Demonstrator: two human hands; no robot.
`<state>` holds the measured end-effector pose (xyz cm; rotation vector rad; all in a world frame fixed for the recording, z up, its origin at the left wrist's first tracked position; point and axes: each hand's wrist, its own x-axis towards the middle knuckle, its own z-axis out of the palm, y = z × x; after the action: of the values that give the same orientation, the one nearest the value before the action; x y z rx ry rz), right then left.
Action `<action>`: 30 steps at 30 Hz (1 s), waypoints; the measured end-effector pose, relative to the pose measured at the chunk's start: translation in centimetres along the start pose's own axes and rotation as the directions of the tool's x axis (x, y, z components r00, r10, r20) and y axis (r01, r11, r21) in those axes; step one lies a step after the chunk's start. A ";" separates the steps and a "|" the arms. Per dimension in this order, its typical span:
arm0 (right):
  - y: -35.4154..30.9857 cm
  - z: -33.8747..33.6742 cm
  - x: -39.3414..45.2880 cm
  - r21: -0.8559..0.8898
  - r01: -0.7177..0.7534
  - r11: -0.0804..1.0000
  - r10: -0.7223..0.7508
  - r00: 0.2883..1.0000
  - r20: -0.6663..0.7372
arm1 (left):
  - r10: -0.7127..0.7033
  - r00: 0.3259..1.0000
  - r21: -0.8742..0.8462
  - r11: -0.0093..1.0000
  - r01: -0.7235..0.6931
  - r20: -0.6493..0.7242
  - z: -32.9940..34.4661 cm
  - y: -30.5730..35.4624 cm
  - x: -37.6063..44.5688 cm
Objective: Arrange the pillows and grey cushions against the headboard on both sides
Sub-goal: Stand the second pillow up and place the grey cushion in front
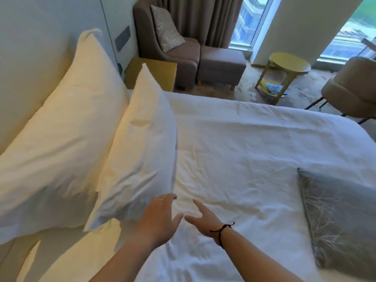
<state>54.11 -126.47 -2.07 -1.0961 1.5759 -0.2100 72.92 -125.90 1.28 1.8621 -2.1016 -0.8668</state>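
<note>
Both hands are spread and hold nothing: the left hand point(158, 218) touches the front pillow point(140, 159), the right hand point(203, 218) hovers over the bed point(254, 143). Unsupported, that pillow could flop forward. A grey cushion point(341, 220) lies well apart.

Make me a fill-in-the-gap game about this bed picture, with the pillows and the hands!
1. The grey cushion lies flat on the ____ duvet.
2. ____ white pillows stand propped at the headboard end: the back pillow and the front pillow.
3. The left hand touches the front pillow, while the right hand holds ____.
4. The cord bracelet is on the ____ wrist.

Missing words: white; Two; nothing; right
</note>
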 end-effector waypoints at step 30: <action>43.8 -31.6 -0.9 0.007 -0.629 0.778 0.447 0.545 -0.710 | -0.400 0.843 -0.084 0.886 0.456 0.359 22.0 21.1 3.9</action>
<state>4.30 -114.73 -19.35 -0.6562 2.6164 0.0342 43.24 -122.56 -5.88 2.2654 -1.7106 -1.5064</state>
